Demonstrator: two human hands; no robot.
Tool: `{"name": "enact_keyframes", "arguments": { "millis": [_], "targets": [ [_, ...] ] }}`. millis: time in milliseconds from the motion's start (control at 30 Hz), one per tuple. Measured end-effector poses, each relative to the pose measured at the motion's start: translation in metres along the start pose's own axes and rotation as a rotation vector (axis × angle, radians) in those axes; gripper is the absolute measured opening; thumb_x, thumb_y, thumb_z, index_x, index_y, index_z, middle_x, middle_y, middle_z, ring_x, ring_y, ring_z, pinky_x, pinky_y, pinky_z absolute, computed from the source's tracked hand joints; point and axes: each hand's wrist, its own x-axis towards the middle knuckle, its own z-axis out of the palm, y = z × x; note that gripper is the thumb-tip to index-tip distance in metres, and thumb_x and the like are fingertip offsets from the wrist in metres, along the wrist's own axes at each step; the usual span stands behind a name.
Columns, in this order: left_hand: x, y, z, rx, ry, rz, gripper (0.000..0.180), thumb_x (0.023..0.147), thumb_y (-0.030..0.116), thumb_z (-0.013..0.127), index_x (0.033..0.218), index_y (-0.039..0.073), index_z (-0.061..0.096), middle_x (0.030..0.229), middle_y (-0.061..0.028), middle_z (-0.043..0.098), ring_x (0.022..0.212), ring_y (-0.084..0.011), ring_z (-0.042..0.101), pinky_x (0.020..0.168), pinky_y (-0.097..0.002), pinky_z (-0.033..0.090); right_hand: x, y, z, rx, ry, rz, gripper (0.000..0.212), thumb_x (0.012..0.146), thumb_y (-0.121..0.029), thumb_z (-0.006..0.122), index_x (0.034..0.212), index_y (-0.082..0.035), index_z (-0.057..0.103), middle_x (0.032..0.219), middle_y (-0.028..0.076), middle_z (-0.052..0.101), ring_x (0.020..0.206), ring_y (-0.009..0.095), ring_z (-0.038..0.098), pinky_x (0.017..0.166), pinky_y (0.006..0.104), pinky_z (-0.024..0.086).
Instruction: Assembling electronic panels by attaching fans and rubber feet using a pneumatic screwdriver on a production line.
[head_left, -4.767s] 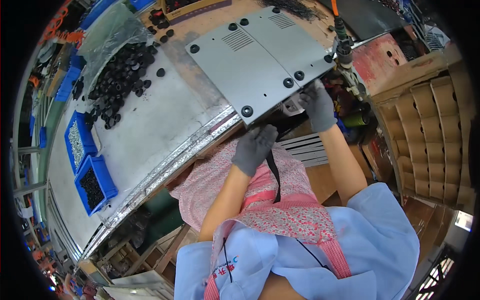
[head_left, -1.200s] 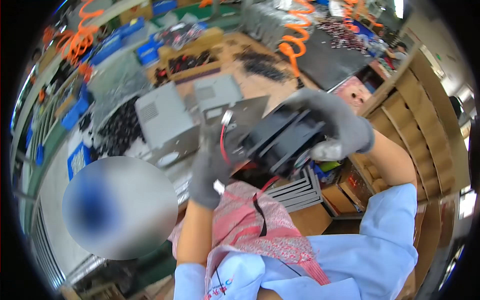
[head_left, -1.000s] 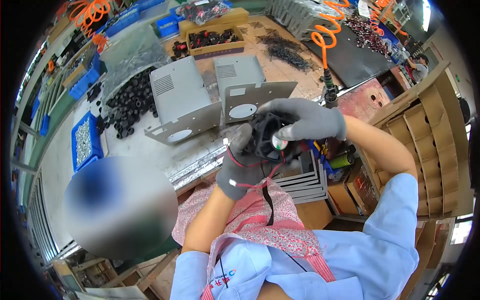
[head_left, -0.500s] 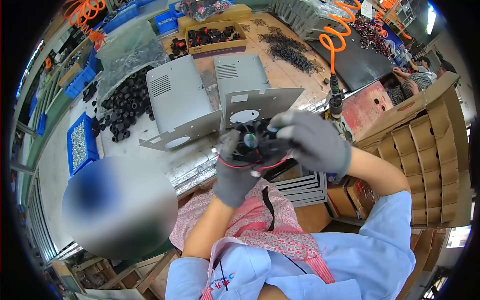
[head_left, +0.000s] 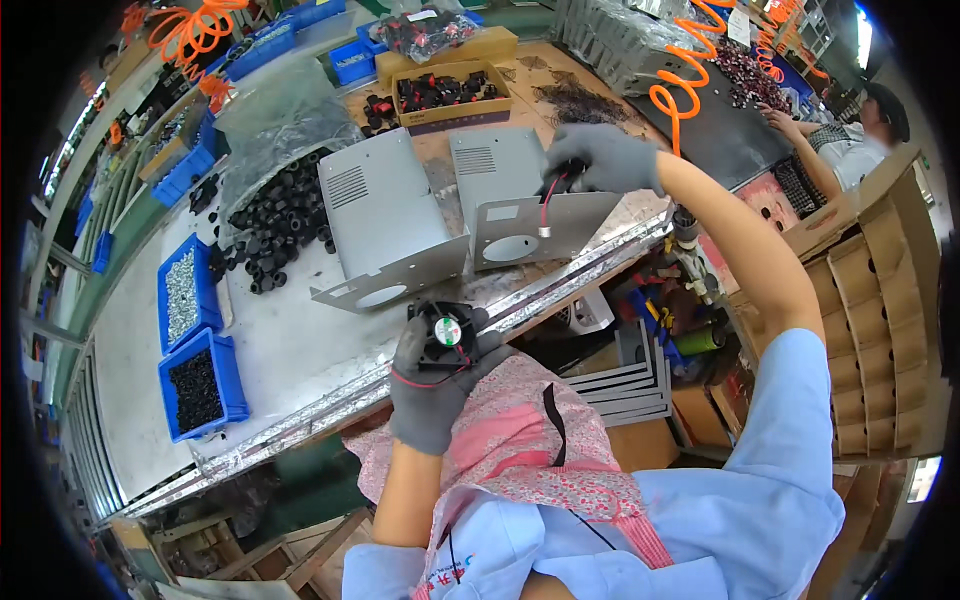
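Observation:
My left hand (head_left: 428, 398), in a grey glove, grips a small black cooling fan (head_left: 438, 349) with a round white label at its hub. The fan's red wire loops across the palm, in front of the table edge. Over the right bent grey metal panel (head_left: 495, 165), my gloved right hand (head_left: 612, 158) is closed on a second black fan (head_left: 566, 176), mostly hidden by the fingers. From it hangs a red and black wire with a white plug (head_left: 544, 232). Beside that panel stands another grey panel (head_left: 375, 200), with vent slots and a round hole.
Left of the panels lies a pile of black plastic caps (head_left: 280, 215). Two blue bins hold silver screws (head_left: 181, 295) and black screws (head_left: 196, 392). A box of red-black parts (head_left: 455, 95) stands behind. Orange coiled hose (head_left: 680, 100) hangs right; a co-worker (head_left: 850, 140) sits beyond.
My hands have come apart. The right one has carried a fan up and away over the right panel; the left has drawn lower with the other fan. A co-worker at right leans further into view.

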Motion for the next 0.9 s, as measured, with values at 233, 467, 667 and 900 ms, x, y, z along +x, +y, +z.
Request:
{"name": "enact_keyframes", "arguments": {
  "millis": [233, 467, 667, 900],
  "targets": [
    [-0.022, 0.026, -0.017, 0.066, 0.018, 0.193, 0.071, 0.087, 0.058, 0.052, 0.127, -0.001, 0.05, 0.12, -0.0209, 0.058, 0.098, -0.0337, 0.064, 0.086, -0.0462, 0.055, 0.037, -0.017, 0.021, 0.049, -0.385, 0.101, 0.041, 0.079, -0.02, 0.065, 0.117, -0.006, 0.06, 0.099, 0.012, 0.066, 0.091, 0.022, 0.061, 0.082, 0.0333, 0.047],
    [-0.019, 0.031, -0.019, -0.084, -0.045, 0.164, 0.071, 0.089, 0.061, 0.044, 0.129, 0.002, 0.049, 0.121, -0.0231, 0.057, 0.1, -0.037, 0.063, 0.089, -0.0508, 0.052, 0.028, -0.033, 0.007, 0.508, -0.101, 0.173, 0.036, 0.083, 0.002, 0.055, 0.118, 0.001, 0.059, 0.1, 0.008, 0.066, 0.086, 0.012, 0.061, 0.075, 0.0262, 0.05],
    [-0.016, 0.024, 0.006, 0.226, -0.078, 0.363, 0.063, 0.087, 0.049, 0.051, 0.128, 0.002, 0.048, 0.12, -0.0207, 0.058, 0.108, -0.036, 0.058, 0.093, -0.0484, 0.046, -0.019, -0.143, 0.013, 0.128, 0.368, -0.528, 0.036, 0.076, -0.005, 0.066, 0.111, -0.012, 0.062, 0.091, 0.008, 0.063, 0.08, 0.024, 0.065, 0.064, 0.0344, 0.052],
    [-0.025, 0.025, 0.029, -0.244, -0.132, 0.206, 0.07, 0.082, 0.047, 0.065, 0.134, 0.007, 0.043, 0.117, -0.012, 0.061, 0.092, -0.0289, 0.062, 0.08, -0.042, 0.051, -0.018, -0.185, 0.059, -0.492, 0.523, -0.804, 0.039, 0.072, -0.02, 0.061, 0.11, -0.008, 0.063, 0.086, 0.004, 0.052, 0.071, 0.016, 0.053, 0.055, 0.03, 0.042]
  ]
}}
